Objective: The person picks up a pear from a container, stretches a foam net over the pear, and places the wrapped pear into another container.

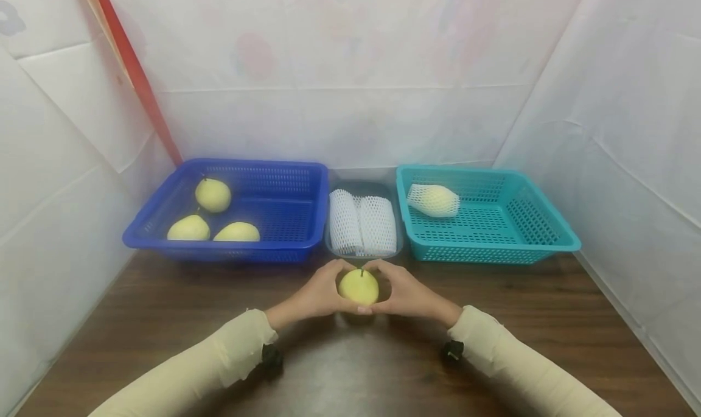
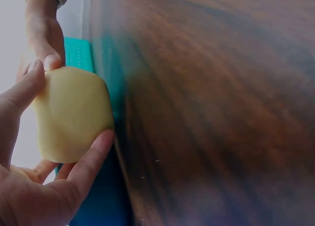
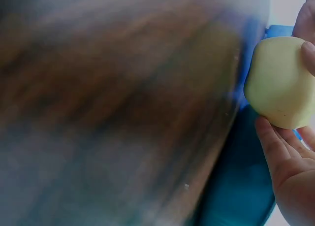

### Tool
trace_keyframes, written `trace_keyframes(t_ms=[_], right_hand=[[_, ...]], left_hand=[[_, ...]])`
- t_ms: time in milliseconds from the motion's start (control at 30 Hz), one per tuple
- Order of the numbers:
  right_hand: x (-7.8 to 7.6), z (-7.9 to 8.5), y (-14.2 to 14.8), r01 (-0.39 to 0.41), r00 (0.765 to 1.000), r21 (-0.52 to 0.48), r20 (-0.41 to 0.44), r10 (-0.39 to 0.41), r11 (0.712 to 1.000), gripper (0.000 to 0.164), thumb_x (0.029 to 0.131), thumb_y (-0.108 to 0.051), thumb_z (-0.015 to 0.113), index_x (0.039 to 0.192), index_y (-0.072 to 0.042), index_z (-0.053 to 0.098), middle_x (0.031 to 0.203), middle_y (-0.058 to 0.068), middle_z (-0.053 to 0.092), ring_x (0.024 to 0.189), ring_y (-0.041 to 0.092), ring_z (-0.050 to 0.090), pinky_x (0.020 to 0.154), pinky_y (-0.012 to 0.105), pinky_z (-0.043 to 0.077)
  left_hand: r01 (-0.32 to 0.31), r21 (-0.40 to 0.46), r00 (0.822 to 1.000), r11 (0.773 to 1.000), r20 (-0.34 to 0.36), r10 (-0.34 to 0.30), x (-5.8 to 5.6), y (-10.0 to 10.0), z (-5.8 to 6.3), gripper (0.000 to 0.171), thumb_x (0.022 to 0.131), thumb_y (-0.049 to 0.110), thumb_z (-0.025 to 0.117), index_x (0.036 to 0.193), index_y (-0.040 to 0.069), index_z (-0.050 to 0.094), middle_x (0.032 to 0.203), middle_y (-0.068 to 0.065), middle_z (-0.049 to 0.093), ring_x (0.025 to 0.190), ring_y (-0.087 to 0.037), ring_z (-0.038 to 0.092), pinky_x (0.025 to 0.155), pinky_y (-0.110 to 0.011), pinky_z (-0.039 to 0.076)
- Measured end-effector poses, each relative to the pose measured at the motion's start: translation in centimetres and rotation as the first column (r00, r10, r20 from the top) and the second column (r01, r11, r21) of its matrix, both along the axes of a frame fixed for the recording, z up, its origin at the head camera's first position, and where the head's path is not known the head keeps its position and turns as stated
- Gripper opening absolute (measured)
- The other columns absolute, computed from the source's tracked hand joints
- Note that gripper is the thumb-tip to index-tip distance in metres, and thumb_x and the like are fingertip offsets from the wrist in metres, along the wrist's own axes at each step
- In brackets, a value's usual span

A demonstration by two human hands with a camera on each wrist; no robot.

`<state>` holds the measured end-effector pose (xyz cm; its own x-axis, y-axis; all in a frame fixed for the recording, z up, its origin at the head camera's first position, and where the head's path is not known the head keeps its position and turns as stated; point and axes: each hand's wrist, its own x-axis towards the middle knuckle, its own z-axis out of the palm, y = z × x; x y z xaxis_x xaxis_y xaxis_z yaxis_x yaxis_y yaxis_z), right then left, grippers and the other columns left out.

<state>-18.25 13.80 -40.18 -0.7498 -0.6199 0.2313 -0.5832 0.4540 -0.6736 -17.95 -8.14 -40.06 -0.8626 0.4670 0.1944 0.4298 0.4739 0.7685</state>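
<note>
Between both hands is a yellow-green pear [image 1: 358, 287], its dark stem upward, close over the table. My left hand [image 1: 320, 290] curls round its left side, thumb at the near face and fingers at the far side. On the opposite side my right hand [image 1: 408, 292] grips the same pear, and the two thumbs meet in front of it. In the left wrist view the pear [image 2: 74, 115] sits between the left thumb and fingers, the other hand behind. The right wrist view shows the pear [image 3: 281, 83] resting against the right fingers.
A blue basket [image 1: 323, 213] at the back left holds three pears [image 1: 213, 195]. Behind the hands, a small grey tray [image 1: 398, 240] contains white foam net sleeves [image 1: 378, 225]. At the back right, a teal basket [image 1: 547, 246] holds one net-wrapped pear [image 1: 435, 201]. White sheeting surrounds the wooden table [image 1: 350, 374].
</note>
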Motion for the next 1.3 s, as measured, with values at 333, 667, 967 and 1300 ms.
trace_keyframes(t_ms=[333,667,967,1300], right_hand=[[-0.1,1.7,0.2,-0.089,0.996,0.137,0.025,0.087,0.987,0.064,0.070,-0.018,0.084,0.123,-0.013,0.049,0.119,-0.005,0.055,0.114,0.010,0.050,0.097,0.034,0.042],[-4.7,10.2,0.8,-0.063,0.996,0.335,-0.041,0.081,0.940,0.039,0.086,-0.011,0.069,0.121,-0.001,0.057,0.120,0.013,0.061,0.111,0.024,0.057,0.091,0.037,0.048],[-10.7,13.8,-0.1,0.112,0.992,0.492,-0.012,-0.122,0.863,0.045,0.095,-0.015,0.058,0.133,0.005,0.047,0.133,0.022,0.050,0.123,0.034,0.046,0.101,0.046,0.039],[-14.4,11.5,-2.9,0.137,0.982,0.663,0.009,-0.190,0.736,0.046,0.099,-0.013,0.041,0.139,0.009,0.037,0.142,0.024,0.041,0.132,0.036,0.036,0.109,0.043,0.029]], left_hand=[[0.014,-0.020,1.000,1.000,0.012,-0.014,0.1,0.0,-0.4,0.070,0.054,0.034,0.092,0.111,0.009,0.059,0.101,0.001,0.058,0.091,-0.015,0.053,0.076,-0.035,0.046],[0.006,-0.044,1.000,0.999,0.010,-0.005,0.5,0.0,-0.1,0.077,0.052,0.028,0.093,0.115,0.003,0.057,0.109,-0.009,0.059,0.101,-0.023,0.055,0.085,-0.042,0.047],[0.036,-0.046,0.999,0.998,0.010,-0.036,0.1,0.6,-0.1,0.078,0.052,0.027,0.093,0.116,0.000,0.056,0.110,-0.010,0.058,0.102,-0.025,0.054,0.087,-0.044,0.046],[0.028,-0.046,1.000,0.999,0.003,-0.028,0.3,0.3,-0.6,0.079,0.051,0.027,0.094,0.115,0.001,0.056,0.109,-0.010,0.057,0.101,-0.025,0.054,0.086,-0.044,0.046]])
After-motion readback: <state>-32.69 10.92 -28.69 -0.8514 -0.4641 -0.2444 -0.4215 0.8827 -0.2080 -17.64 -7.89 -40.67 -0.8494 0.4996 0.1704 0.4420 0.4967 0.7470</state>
